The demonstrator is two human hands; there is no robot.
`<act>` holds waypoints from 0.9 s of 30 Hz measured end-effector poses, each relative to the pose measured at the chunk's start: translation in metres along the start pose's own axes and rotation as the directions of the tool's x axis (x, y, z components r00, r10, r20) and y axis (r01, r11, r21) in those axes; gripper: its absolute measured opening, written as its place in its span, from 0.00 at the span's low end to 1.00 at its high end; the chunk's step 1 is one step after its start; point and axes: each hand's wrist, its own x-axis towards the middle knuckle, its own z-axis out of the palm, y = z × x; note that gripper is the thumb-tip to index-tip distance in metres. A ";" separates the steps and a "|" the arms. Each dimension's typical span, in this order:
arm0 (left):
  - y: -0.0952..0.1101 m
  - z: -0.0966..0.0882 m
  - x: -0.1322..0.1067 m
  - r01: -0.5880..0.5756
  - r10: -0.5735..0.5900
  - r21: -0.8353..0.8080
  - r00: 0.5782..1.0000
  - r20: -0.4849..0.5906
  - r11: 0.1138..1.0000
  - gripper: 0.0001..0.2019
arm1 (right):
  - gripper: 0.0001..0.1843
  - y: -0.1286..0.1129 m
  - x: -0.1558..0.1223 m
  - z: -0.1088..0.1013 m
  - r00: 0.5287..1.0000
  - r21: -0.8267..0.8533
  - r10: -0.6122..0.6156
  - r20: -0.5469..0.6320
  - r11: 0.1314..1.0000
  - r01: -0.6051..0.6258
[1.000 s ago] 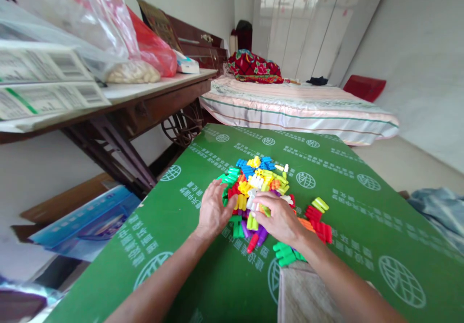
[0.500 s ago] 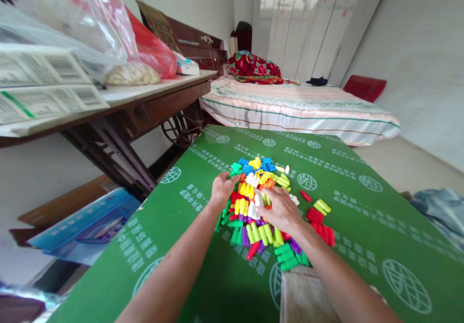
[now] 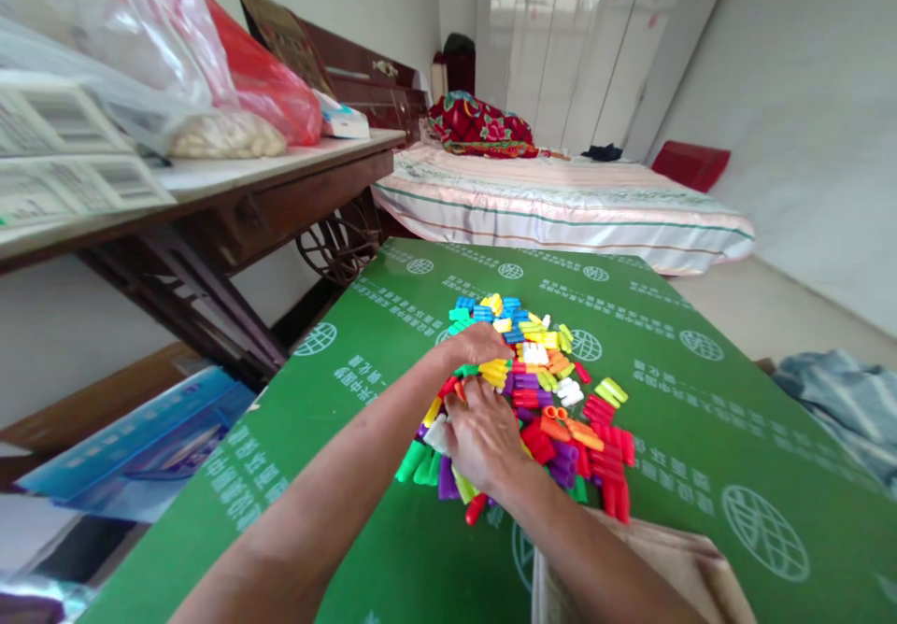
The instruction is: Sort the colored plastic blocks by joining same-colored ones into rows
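Note:
A pile of small colourful plastic tube pieces lies spread on the green tabletop. My left hand reaches across its upper left part, fingers pointing right and curved over the pieces, with some fingertips hidden. Just below the left hand is a yellow piece. Lower down, my right hand presses on the pile's left side, its fingers bent and apart, the thumb close to a white piece. Red pieces and orange pieces lie right of it; green pieces sit at the lower left.
A beige cloth-like item lies under my right forearm at the near edge. To the left, a desk bears plastic bags and boxes. Beyond the table stands a bed with a red patterned quilt.
My left hand has swung right over the pile. My right hand has moved left and nearer. Pieces have shifted, with more red and orange ones now showing at the right; the view has turned slightly.

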 end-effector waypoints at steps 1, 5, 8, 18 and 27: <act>0.007 0.000 0.002 -0.021 0.019 0.056 0.999 0.037 0.998 0.18 | 0.17 -0.002 0.002 0.004 1.000 -0.008 -0.028 -0.014 1.000 0.028; 0.036 0.007 0.002 -0.094 0.054 0.245 0.985 0.164 0.965 0.15 | 0.22 -0.006 0.017 0.025 0.993 0.022 -0.114 -0.036 0.993 0.115; 0.056 0.019 -0.008 -0.134 0.057 0.334 0.972 0.230 0.933 0.16 | 0.23 -0.009 0.030 0.033 0.986 0.056 -0.164 0.004 0.985 0.164; 0.015 -0.043 -0.074 0.056 -0.067 0.388 0.998 0.015 0.920 0.29 | 0.19 0.053 -0.089 -0.031 0.940 -0.047 -0.072 -0.333 0.997 0.059; -0.091 -0.011 -0.128 0.276 -0.187 0.258 0.929 -0.320 0.926 0.42 | 0.32 0.306 -0.052 -0.063 0.785 0.037 0.588 -0.193 0.804 -0.593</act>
